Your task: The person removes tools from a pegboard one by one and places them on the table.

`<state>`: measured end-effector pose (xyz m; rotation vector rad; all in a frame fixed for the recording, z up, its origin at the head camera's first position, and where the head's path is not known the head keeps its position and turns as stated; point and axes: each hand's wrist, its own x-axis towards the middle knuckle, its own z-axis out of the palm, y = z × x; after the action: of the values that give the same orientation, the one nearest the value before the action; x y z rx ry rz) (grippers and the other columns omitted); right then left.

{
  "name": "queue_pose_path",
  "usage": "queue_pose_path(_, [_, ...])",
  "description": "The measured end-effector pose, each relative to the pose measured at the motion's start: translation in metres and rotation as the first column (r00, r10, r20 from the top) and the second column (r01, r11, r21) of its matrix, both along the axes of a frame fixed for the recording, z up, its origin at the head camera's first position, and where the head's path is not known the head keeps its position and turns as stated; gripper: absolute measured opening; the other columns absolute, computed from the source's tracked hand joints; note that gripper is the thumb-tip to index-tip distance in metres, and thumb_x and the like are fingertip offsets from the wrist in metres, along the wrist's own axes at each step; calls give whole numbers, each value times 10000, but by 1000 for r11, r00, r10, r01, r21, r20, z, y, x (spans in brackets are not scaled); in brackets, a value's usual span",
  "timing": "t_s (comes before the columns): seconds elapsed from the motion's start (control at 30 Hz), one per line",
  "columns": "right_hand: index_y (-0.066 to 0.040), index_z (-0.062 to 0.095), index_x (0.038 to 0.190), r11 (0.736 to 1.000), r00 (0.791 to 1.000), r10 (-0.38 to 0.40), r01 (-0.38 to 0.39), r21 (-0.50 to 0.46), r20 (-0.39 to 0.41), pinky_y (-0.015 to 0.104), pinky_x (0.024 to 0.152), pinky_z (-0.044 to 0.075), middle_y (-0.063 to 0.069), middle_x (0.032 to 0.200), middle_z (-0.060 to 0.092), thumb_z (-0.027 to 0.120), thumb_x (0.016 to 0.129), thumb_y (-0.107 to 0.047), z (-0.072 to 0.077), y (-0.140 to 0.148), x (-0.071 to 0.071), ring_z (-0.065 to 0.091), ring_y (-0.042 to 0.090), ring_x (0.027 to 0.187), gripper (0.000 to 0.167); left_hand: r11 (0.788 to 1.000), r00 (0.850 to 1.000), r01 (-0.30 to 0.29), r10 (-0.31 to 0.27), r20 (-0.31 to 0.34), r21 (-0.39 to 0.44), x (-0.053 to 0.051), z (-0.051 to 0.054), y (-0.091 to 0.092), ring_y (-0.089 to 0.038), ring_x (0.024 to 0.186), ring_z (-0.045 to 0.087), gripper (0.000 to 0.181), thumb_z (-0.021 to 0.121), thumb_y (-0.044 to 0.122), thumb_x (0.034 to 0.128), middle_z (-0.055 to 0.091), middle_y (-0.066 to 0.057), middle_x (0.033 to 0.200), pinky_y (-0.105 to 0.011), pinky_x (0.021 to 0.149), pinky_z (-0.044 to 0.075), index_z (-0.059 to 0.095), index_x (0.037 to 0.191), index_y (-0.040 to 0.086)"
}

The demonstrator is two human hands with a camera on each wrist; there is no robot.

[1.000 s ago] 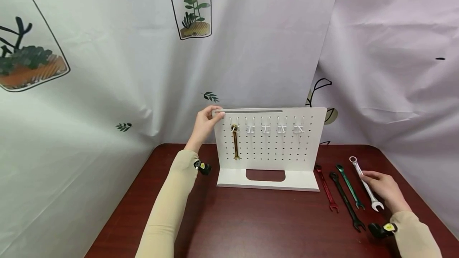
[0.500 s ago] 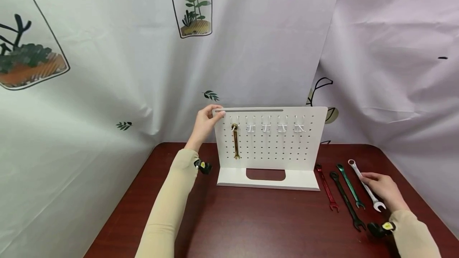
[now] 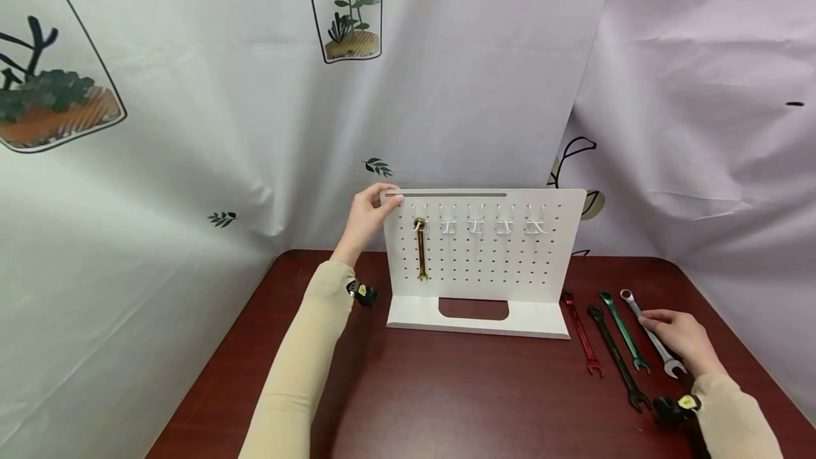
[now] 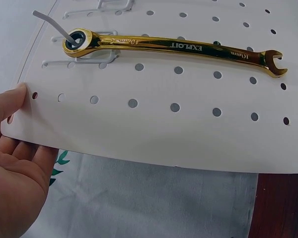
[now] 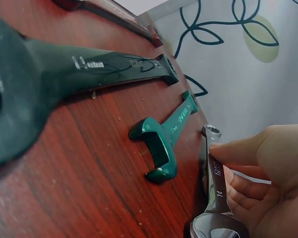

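My left hand grips the top left corner of a white pegboard stand, thumb in front and fingers behind. From the leftmost hook of the board hangs a gold combination wrench by its ring end. At the right of the table, my right hand pinches a silver combination wrench by its shaft, with thumb and fingers on either side. Left of it lie a green wrench, a black wrench and a red wrench.
Several white wire hooks line the board's upper part. The stand's base rests on a dark red wooden table. A pale patterned cloth hangs behind the table.
The head view has tilted slightly down. The silver wrench has shifted slightly in my right hand, its open end moving a little right. My left hand stays on the board.
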<state>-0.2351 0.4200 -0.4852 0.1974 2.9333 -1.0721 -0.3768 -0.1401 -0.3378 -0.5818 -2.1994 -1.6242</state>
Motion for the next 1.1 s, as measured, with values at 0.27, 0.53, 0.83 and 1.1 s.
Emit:
queue_pose_path(0.27, [179, 572, 1251, 999, 999, 13, -12, 31, -41, 620, 832, 463, 428, 1273, 514, 513, 1057, -288, 0, -3, 0, 484, 602, 1125, 508, 1000, 999, -16, 17, 41, -16, 0, 2, 0, -169, 667, 468, 311, 703, 224, 974, 643, -148, 863, -284, 619, 390, 680, 1220, 36])
queue_pose_path(0.53, [175, 562, 1258, 999, 1000, -8, 8, 40, -7, 580, 803, 482, 430, 1268, 508, 508, 1054, -329, 4, -6, 1, 523, 570, 1079, 547, 999, 999, -21, 22, 38, -24, 1, 2, 1, -139, 649, 430, 332, 700, 244, 976, 629, -247, 898, -268, 605, 368, 676, 1237, 41])
queue_pose_path(0.83, [184, 574, 1229, 999, 999, -44, 45, 25, -20, 573, 794, 483, 421, 1234, 533, 526, 1045, -315, 3, -8, 4, 541, 547, 1044, 534, 1000, 1000, 3, -3, -14, -3, 1, 1, 2, -192, 660, 469, 320, 725, 315, 954, 643, -105, 833, -280, 598, 393, 698, 1178, 88])
queue_pose_path(1.1, [172, 628, 1122, 996, 995, -68, 72, 57, -74, 487, 694, 505, 342, 1044, 636, 592, 1009, -263, -2, -7, 2, 611, 386, 834, 450, 1000, 1000, -9, 8, -12, -14, 2, 1, 1, -153, 626, 412, 326, 719, 323, 958, 608, -109, 802, -278, 581, 353, 696, 1178, 83])
